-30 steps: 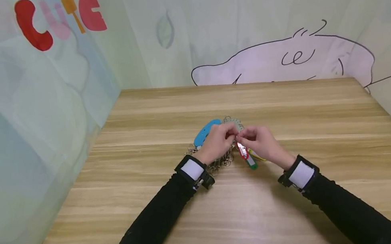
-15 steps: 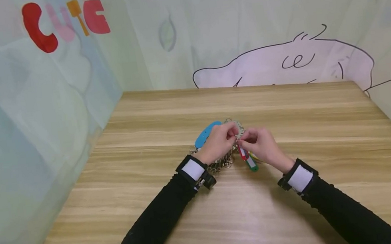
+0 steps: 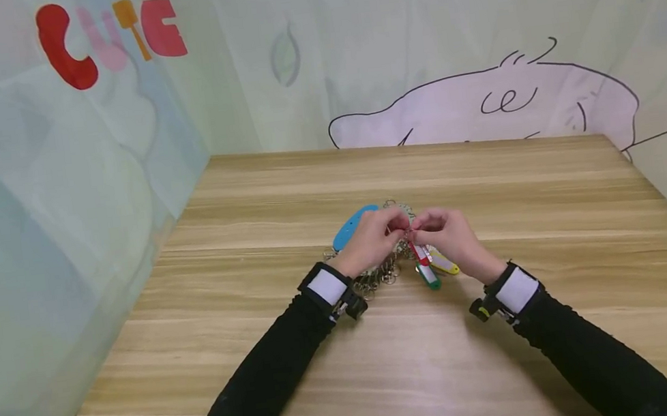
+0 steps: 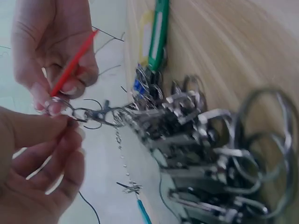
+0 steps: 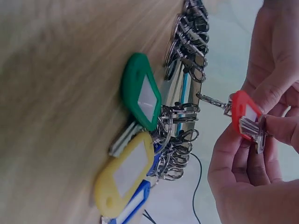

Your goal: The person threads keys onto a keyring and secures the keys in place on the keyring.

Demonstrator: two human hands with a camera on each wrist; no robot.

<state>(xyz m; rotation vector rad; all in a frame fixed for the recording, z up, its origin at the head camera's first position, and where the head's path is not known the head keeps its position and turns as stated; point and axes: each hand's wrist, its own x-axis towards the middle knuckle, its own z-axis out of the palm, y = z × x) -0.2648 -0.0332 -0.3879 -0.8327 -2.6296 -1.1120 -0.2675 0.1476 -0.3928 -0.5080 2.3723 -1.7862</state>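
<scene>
My left hand (image 3: pixel 372 239) and right hand (image 3: pixel 448 236) meet fingertip to fingertip over a bunch of metal key hooks (image 4: pixel 205 154). Between them is a red key tag (image 5: pixel 244 108) with a metal key (image 5: pixel 254 129) at it. The left fingertips pinch the end of a key hook (image 4: pixel 93 115) that leads off the bunch. With thumb and finger, the right hand pinches the small ring (image 4: pixel 57 101) of the red tag; the exact grip is partly hidden. A green key tag (image 3: pixel 429 277) and a yellow key tag (image 3: pixel 443 261) lie beside the bunch.
A blue oval plate (image 3: pixel 351 230) lies behind the left hand. A blue key tag (image 5: pixel 131 207) shows by the yellow one in the right wrist view. Everything rests on a wooden table (image 3: pixel 260 216), with printed cloth (image 3: pixel 377 45) hanging behind it.
The right hand has turned slightly and shifted by a small amount, and the red key tag now slants to the right. More of the yellow tag shows. The left hand stays nearly still.
</scene>
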